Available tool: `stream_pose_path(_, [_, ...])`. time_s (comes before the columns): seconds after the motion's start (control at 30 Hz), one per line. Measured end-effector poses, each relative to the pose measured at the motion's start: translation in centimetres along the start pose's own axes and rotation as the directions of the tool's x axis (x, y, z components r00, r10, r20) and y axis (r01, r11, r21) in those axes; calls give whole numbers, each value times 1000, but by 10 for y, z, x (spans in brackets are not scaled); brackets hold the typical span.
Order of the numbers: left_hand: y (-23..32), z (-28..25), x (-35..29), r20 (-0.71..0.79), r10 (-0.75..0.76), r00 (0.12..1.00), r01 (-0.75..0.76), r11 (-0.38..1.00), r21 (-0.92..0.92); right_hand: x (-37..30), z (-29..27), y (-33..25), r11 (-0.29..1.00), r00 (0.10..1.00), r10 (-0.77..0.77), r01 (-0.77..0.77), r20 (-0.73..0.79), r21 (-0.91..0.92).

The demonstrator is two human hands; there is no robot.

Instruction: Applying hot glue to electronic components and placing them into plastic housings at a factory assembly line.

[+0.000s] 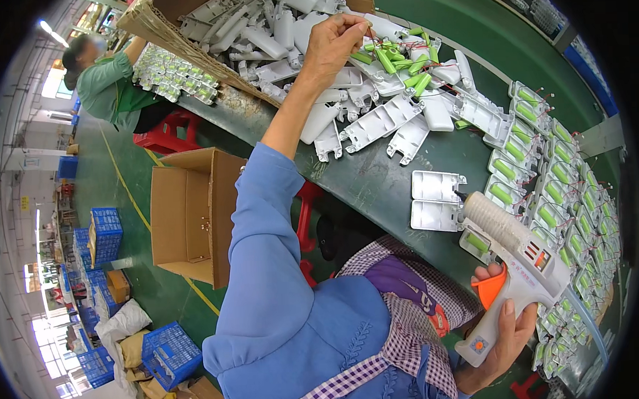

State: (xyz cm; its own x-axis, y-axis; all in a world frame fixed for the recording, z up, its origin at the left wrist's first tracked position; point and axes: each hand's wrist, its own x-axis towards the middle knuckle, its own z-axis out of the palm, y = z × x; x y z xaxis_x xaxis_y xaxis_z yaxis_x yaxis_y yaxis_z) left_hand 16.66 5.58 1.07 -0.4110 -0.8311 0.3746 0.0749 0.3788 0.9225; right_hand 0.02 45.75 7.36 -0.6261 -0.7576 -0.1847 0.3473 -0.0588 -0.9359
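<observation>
My left hand point(332, 48) reaches to the far side of the table. Its thumb and fingertips are pinched on thin red wires point(371, 34) beside a heap of green cylindrical batteries point(392, 58). Those batteries lie on loose white plastic housings point(383, 120). In my right hand point(503, 330) is a white glue gun point(520, 263) with an orange trigger, gripped by its handle. The gun's nozzle points at an opened two-part white housing point(435, 199) near the table edge; whether they touch I cannot tell.
Many housings fitted with green batteries point(561, 173) cover the table's right side. A cardboard box point(160, 33) of white parts stands at the back. Below the table's left edge is an open carton point(183, 218). A co-worker point(103, 84) sits at the far left near a red stool point(168, 133).
</observation>
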Motion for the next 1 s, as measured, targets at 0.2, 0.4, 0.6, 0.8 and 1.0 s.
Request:
stream_pose_path(0.2, [-1, 7, -2, -16, -71, 997, 69, 992, -109, 0, -9, 5, 1000, 1000, 10, -10, -20, -21])
stream_pose_path(0.4, [-5, 5, 0, 32, -209, 977, 206, 907, -368, -1, -6, 4, 1000, 1000, 14, -14, -18, -5])
stream_pose_path(0.6, [-5, 1, 9, 89, -278, 956, 279, 779, -562, 0, -5, 4, 1000, 1000, 8, -8, -15, 3])
stream_pose_path(0.8, [-2, 11, -7, -170, -220, 961, 194, 968, -157, -4, -9, 4, 1000, 1000, 17, -17, 24, -25])
stream_pose_path(1.0, [31, -3, -14, -281, 121, 952, -143, 988, -58, -5, -2, -2, 999, 1000, 19, -19, 14, 28])
